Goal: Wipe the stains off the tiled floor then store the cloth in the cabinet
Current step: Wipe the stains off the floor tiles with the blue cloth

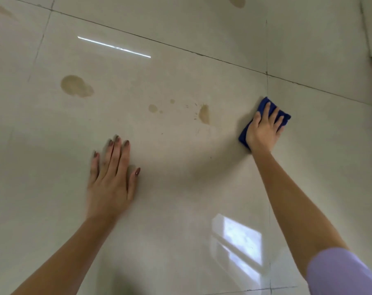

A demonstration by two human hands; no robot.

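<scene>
Blue cloth (265,102), folded to a soft pad, sits on the glossy beige tiled floor (180,199) by a grout line. My right hand (264,129) presses it flat with fingers spread, not clamped. Left hand (111,177) lies palm-down on bare tile, fingers straight. Brown stains, four between the hands: big blotch (75,85), oval (204,114), two dots. A fifth (237,1) is at the top edge.

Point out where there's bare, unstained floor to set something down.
The widest free patch lies between the left hand and right hand, nearer than the stains. The tile right of the blue cloth, past the grout line, is also bare. It is crowded from the large stain across to the long stain.
</scene>
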